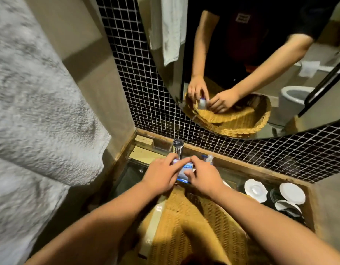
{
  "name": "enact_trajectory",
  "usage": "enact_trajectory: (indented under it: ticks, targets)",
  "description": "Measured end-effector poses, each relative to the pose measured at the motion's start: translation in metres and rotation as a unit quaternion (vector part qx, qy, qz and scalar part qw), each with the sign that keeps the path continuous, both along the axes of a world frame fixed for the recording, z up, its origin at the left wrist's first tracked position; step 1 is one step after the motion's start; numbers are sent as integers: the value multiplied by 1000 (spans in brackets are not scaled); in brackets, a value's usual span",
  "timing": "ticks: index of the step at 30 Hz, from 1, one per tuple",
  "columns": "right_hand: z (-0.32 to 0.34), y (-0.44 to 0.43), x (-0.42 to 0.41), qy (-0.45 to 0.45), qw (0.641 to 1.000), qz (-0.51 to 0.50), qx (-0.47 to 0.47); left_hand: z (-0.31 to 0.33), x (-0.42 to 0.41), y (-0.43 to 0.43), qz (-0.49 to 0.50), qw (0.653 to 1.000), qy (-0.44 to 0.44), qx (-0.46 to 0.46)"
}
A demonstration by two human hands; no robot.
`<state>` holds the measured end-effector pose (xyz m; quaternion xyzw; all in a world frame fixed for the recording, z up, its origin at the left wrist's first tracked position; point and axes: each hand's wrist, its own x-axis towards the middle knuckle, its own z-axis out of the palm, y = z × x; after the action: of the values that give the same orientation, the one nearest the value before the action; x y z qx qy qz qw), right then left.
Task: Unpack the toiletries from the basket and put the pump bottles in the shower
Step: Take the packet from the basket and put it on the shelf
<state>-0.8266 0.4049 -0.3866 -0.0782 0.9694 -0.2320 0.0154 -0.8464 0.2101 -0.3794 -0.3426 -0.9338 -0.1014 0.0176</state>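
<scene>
A: Where is the bottle?
B: The blue-and-white bottle [184, 172] sits at the far edge of the woven basket [194, 226] on the counter [261, 169], just near the tap [178, 148].
A: And the grip?
B: The left hand [161, 176] and right hand [204, 175] both curl around it, fingers touching its sides.

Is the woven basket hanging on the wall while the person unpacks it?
No: the basket rests on the counter below both hands, beside the white dishes.
</scene>
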Motion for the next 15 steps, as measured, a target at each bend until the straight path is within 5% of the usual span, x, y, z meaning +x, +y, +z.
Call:
enact_trajectory:
  ticks: [7,15]
  targets:
    - [56,-30,-65,73,997,-21,-13,54,-60,-15,89,993,7,74]
    - [43,-69,-92,82,995,28,44,49,-114,-43,130,982,-35,133]
